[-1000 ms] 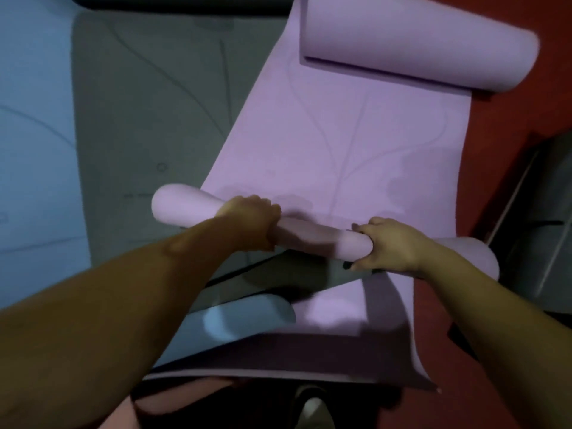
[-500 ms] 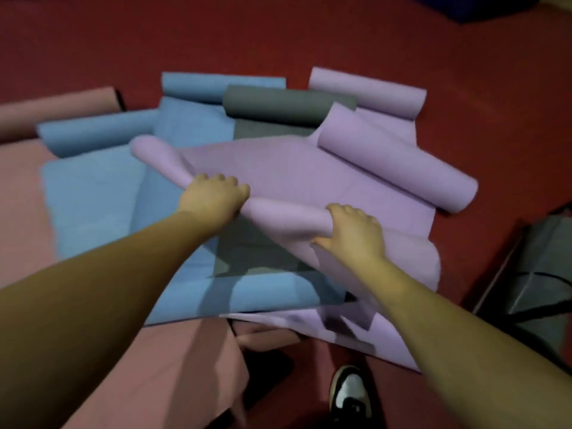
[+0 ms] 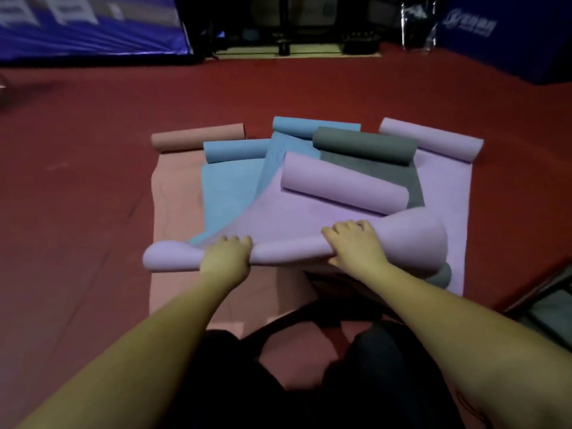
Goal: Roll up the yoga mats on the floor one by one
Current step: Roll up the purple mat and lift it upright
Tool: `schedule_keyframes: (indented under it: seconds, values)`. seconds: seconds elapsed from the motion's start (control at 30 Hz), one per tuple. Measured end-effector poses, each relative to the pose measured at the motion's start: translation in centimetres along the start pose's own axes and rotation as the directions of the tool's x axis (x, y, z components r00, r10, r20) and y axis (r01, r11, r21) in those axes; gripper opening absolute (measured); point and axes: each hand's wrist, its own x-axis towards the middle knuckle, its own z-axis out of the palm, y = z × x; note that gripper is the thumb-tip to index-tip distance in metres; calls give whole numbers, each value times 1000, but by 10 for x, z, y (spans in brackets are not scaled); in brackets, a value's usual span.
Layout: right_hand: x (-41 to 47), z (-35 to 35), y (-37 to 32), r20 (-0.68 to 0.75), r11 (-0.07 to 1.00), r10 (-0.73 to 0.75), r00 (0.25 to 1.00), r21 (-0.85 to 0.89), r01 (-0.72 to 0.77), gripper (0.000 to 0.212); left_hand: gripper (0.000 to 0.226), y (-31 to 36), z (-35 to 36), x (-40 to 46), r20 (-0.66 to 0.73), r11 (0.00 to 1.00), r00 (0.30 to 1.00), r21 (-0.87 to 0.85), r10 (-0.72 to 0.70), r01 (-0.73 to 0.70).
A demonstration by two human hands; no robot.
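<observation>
Both hands curled over near rolled end of top lilac mat (image 3: pixel 309 224): left hand (image 3: pixel 225 258) grips roll toward its left end, right hand (image 3: pixel 356 246) grips near its right, looser end. Far end of same mat also curled into roll (image 3: pixel 343 184). Lies atop overlapping pink mat (image 3: pixel 173 212), blue mats (image 3: pixel 229 184), grey mat (image 3: pixel 365 147), second lilac mat (image 3: pixel 433 140) on red floor (image 3: pixel 93 181). Blue banner (image 3: pixel 86 23) at far wall.
</observation>
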Motion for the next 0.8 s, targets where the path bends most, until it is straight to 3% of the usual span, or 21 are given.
schedule_keyframes:
  seconds: [0.1, 0.2, 0.37, 0.43, 0.57, 0.7, 0.8]
  values:
    - [-40, -10, 3, 249, 997, -33, 968, 78, 14, 72, 27, 5, -3, -16, 18, 993, 993, 13, 116, -116]
    - [-55, -25, 10, 495, 986, -87, 865, 169, 2, 74, 26, 10, -8, -25, 30, 978, 979, 29, 204, -205]
    - [-62, -43, 20, 647, 977, -58, 761, 192, -89, 78, 31, 21, -12, -48, 86, 969, 966, -16, 245, -245]
    - [-64, -51, 23, 624, 977, -37, 781, 187, -103, 72, 30, 24, -18, -51, 70, 971, 969, 13, 238, -240]
    - [-73, -68, 23, 320, 990, -12, 948, 136, -34, 59, 34, 20, -30, -60, -84, 986, 984, 59, 160, -155]
    - [-95, -62, 3, 207, 992, -63, 976, 122, 38, 53, 61, 14, -7, -84, -64, 982, 980, 32, 189, -187]
    - [-112, -54, -13, 204, 986, -87, 975, 155, 55, 46, 74, 11, 12, -103, -154, 976, 964, 10, 218, -219]
